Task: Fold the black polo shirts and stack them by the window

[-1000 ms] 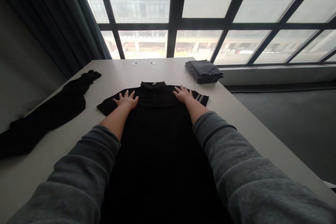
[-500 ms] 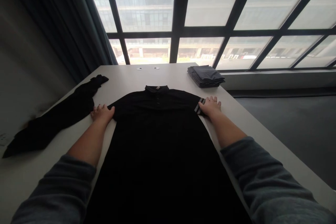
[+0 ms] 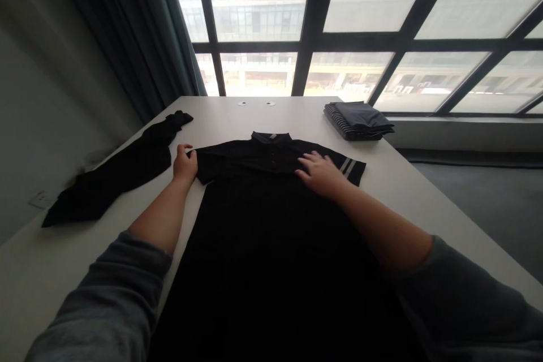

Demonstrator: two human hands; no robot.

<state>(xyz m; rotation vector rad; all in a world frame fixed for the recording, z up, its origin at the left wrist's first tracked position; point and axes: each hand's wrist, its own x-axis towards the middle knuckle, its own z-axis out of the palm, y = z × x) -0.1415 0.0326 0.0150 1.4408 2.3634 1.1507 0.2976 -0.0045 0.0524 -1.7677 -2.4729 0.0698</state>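
Observation:
A black polo shirt (image 3: pixel 271 249) lies spread out with its collar pointing away from me and its short sleeves out to both sides. Two pale stripes cross the right-hand sleeve near its cuff. My left hand (image 3: pixel 185 167) is at the end of the left-hand sleeve, thumb and curled fingers closed on its edge. Over the chest, to the right of the buttons, my right hand (image 3: pixel 320 174) is open, palm down with its fingers spread. It holds nothing; whether it presses on the cloth is hard to tell.
The shirt is on a white table (image 3: pixel 220 116). A dark crumpled garment (image 3: pixel 123 172) lies along its left side. Folded clothes (image 3: pixel 358 120) are stacked at the far right corner. Two round white fittings sit near the far edge. Beyond are a window and a dark curtain (image 3: pixel 127 22).
My right hand has left the striped sleeve and moved left over the chest. My left hand stays at its sleeve, its fingers more curled. The view has shifted, so things appear further right.

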